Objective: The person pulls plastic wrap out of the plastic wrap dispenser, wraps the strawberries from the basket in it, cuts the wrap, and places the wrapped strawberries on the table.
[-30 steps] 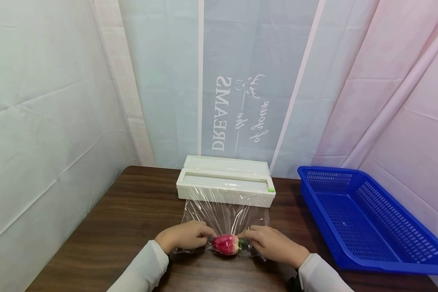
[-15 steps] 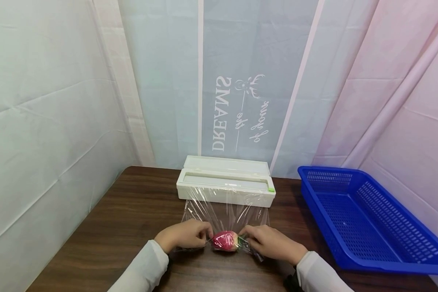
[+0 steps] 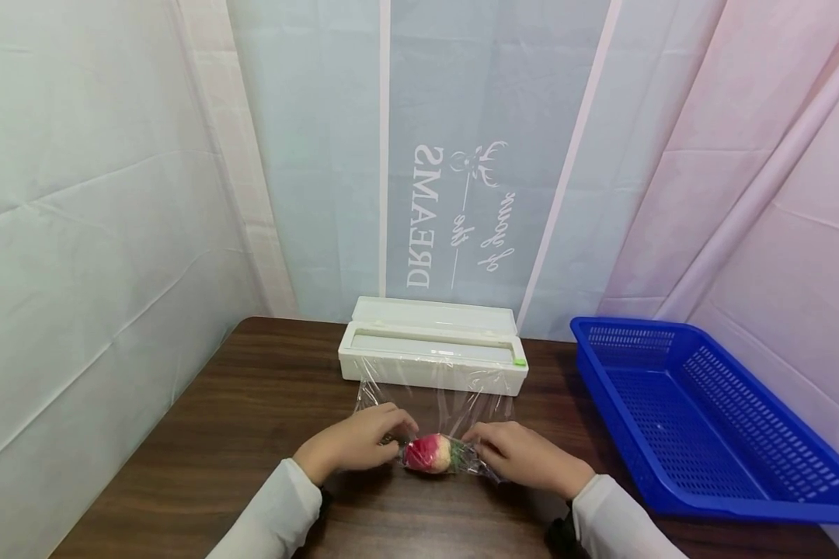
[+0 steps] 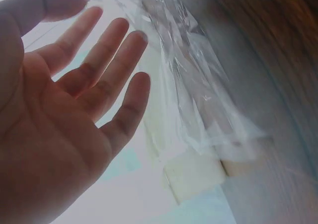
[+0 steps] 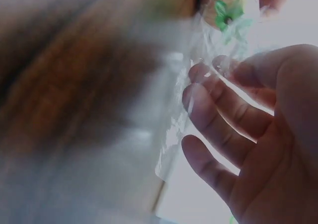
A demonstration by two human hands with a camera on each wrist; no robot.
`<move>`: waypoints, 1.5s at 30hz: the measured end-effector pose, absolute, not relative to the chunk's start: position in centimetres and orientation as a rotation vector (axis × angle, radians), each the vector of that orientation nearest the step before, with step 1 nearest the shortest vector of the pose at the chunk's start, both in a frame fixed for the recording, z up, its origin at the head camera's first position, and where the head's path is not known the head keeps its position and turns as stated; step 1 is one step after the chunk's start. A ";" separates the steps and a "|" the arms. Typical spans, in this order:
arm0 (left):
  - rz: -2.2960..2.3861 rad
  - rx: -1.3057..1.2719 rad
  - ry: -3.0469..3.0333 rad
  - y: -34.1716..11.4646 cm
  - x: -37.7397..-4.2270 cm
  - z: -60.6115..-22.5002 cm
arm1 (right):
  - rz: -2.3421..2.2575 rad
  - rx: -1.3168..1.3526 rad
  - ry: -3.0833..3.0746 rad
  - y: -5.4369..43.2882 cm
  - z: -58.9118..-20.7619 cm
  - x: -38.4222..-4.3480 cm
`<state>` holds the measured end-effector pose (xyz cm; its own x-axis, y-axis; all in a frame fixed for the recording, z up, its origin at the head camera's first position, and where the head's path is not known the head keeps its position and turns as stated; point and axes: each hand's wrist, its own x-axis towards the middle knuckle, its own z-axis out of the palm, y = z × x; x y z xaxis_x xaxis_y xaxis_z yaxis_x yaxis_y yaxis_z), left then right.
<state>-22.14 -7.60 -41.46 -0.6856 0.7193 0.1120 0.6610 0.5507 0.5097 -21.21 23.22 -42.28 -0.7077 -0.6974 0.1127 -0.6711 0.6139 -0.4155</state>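
Observation:
A red and cream strawberry (image 3: 428, 453) with green leaves (image 5: 228, 14) lies near the table's front, rolled in clear cling film (image 4: 194, 80). The film runs back in a sheet to a white cling film dispenser (image 3: 433, 374) with its lid raised. My left hand (image 3: 353, 441) is beside the red tip; its fingers are spread loosely and hold nothing in the left wrist view. At the leafy end, my right hand (image 3: 527, 456) pinches the gathered film between thumb and fingertips, and film lies across its other fingertips.
To the right stands a blue plastic basket (image 3: 622, 423) with slotted walls. The dark wooden table (image 3: 252, 435) runs back to a printed curtain (image 3: 322, 194). A green slider (image 3: 520, 362) sits at the dispenser's right end.
The strawberry has rolled slightly back toward the dispenser, turning more cream side up, with film wound round it. The left fingers have loosened from the film and spread.

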 end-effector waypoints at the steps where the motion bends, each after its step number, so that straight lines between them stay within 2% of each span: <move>1: 0.797 1.188 2.677 -7.5 -22.1 -41.4 | -0.666 -1.174 2.777 23.3 -42.1 -21.3; 9: 0.771 1.188 2.728 -6.3 -22.0 -41.4 | -0.627 -1.239 2.974 22.6 -40.9 -21.1; 20: 0.766 1.144 2.751 -5.6 -22.0 -41.5 | -0.664 -1.460 3.003 19.0 -40.6 -19.0; 45: 0.745 1.131 2.636 -5.8 -22.1 -41.9 | -0.643 -1.244 2.836 18.4 -42.2 -19.6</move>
